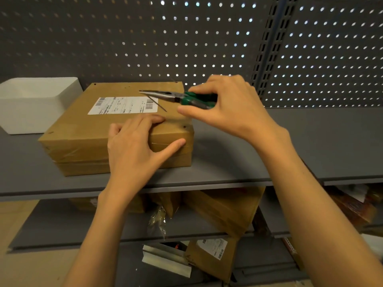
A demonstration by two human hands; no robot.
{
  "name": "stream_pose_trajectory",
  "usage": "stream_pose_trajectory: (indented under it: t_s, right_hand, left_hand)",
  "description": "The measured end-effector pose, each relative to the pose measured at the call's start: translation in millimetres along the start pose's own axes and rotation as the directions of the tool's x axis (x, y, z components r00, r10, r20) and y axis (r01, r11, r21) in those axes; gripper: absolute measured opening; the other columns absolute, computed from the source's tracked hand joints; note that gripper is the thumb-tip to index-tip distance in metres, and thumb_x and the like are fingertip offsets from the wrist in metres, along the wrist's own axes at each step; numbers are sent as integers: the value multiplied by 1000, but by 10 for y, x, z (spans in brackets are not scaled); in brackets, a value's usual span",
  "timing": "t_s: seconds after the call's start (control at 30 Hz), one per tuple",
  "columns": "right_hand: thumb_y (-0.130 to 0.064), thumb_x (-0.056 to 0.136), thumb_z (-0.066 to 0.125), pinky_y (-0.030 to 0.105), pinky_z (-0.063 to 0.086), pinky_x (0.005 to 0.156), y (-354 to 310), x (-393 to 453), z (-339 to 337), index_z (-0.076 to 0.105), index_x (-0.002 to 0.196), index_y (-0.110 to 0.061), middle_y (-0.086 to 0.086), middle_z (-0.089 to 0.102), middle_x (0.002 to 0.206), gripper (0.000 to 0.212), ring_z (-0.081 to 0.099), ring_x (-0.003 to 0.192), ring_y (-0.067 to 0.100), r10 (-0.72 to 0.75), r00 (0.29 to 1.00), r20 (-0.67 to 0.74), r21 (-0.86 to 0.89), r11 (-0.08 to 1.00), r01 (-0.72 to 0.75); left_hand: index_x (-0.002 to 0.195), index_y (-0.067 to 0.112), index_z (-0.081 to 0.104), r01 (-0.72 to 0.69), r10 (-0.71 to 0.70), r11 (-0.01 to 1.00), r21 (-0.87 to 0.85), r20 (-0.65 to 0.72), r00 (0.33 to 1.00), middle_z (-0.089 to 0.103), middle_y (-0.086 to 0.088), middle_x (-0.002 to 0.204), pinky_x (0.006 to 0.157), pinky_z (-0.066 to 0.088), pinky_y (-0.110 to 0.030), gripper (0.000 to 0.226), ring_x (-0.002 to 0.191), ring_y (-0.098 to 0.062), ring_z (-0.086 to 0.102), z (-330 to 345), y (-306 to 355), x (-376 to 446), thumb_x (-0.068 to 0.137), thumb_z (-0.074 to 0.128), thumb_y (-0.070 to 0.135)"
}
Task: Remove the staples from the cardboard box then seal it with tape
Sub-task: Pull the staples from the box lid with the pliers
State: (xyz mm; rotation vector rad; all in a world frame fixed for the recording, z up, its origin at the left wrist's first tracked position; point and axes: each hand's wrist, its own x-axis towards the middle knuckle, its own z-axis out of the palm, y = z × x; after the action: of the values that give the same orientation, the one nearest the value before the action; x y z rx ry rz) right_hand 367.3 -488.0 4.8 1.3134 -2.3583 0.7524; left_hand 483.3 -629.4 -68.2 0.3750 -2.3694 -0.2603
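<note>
A flat brown cardboard box with a white shipping label lies on the grey shelf. My left hand rests on the box's near right corner, fingers on the top and thumb against the front side. My right hand grips green-handled needle-nose pliers above the box's right part, jaws pointing left over the label's end. A thin dark line lies on the box top under the jaws. Small dark holes dot the box's top edges.
A white foam box stands to the left of the cardboard box. A grey pegboard wall rises behind. Lower shelves hold more cardboard boxes, a labelled carton and crumpled plastic.
</note>
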Motion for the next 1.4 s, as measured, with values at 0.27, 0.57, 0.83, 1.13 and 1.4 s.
stream_pose_trajectory:
  t_s: [0.27,0.57,0.83,1.13,1.4]
  right_hand:
    - [-63,76,60,33,41,71,41,74,52,69,106,-37,-6,67,90,41,60,92,22,-2,1000,-18,21,1000,3]
    - [-64,76,57,32,42,67,157,121,55,71,99,-32,-5,68,86,41,60,86,21,-7,1000,-25,24,1000,7]
    - [-63,77,57,29,41,60,-167,468,269,72,89,-30,-5,66,77,38,57,78,20,-117,993,10,46,992,117]
    - [-66,79,53,26,42,54,-917,1162,765,73,93,-28,-8,65,70,45,56,65,12,-226,972,59,46,974,224]
    - [-63,77,55,26,36,53,-1409,1747,1280,73,89,-22,-2,63,67,46,56,65,19,-197,975,98,-93,974,206]
  left_hand:
    - [111,26,59,-8,7,1000,3,4,1000,63,9,113,79,19,-20,55,105,-11,55,-19,7,-10,77,48,68]
    - [115,24,59,-28,28,1000,-15,58,998,59,7,122,84,22,-22,57,116,-13,49,-56,-2,10,78,45,65]
    - [101,20,64,80,-78,996,29,-75,994,63,-2,106,83,30,-26,36,103,-21,53,-421,-302,13,83,54,49]
    - [91,18,69,176,-167,979,108,-86,982,66,-2,93,74,38,-33,34,89,-23,58,-860,-1018,60,81,52,46]
    - [86,20,66,183,-178,982,48,-93,980,65,4,84,72,42,-34,25,82,-18,58,-1012,-1566,125,81,53,40]
